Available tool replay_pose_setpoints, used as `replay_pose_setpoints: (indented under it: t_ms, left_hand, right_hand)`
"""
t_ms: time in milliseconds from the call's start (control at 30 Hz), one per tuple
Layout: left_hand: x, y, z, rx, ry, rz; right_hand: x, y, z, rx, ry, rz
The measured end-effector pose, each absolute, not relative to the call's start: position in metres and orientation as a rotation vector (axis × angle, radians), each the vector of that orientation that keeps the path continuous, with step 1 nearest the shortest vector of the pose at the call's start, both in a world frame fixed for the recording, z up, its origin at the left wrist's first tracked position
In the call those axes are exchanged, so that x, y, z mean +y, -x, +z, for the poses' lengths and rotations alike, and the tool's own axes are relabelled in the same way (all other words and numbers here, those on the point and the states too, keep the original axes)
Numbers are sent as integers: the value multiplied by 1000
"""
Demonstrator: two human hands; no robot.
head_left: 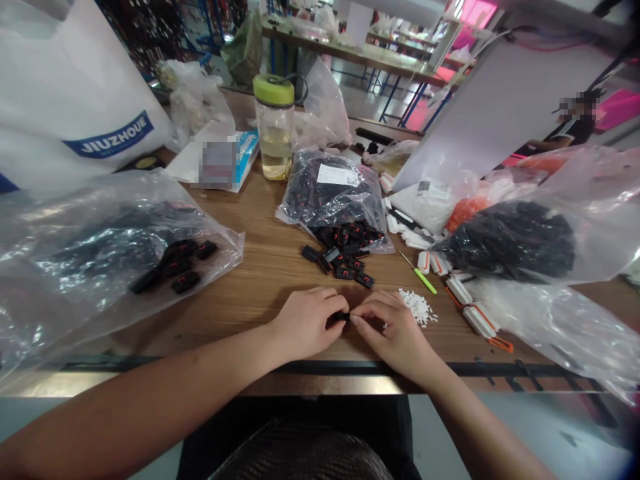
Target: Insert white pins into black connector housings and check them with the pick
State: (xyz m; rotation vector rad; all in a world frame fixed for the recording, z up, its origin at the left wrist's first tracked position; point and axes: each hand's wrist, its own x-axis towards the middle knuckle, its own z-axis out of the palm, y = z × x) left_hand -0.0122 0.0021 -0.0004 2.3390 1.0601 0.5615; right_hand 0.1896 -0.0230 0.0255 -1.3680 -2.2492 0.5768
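Near the front edge of the wooden table (260, 267), my left hand (313, 321) is closed around a small black part (342, 316). My right hand (389, 327) is pinched at the part's right end; whether a tiny piece sits between its fingertips is too small to tell. Beyond my hands, several black connectors with red marks (350, 257) spill from a clear bag (335, 190). A pile of small white pieces (418, 308) lies just right of my right hand. Behind that pile rests a thin tool with a green handle (425, 281).
A large clear bag (100, 233) with black parts on it covers the left. A green-lidded bottle (275, 127) stands at the back. On the right are white and orange strips (480, 320) and bags of black parts (520, 240). A person (575, 123) is at the far right.
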Motion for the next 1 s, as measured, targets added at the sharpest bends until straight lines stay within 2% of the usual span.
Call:
replay_pose_setpoints:
  t_ms: [733, 867, 1000]
  left_hand:
    - [3, 12, -1, 1077, -2285, 555]
    - [2, 12, -3, 1067, -2284, 567]
    - [2, 12, -5, 1057, -2281, 596]
  right_hand:
    - [-35, -189, 22, -2568, 1237, -29]
    - [-34, -197, 25, -2487, 1289, 123]
    - [-31, -233, 32, -2180, 1541, 337]
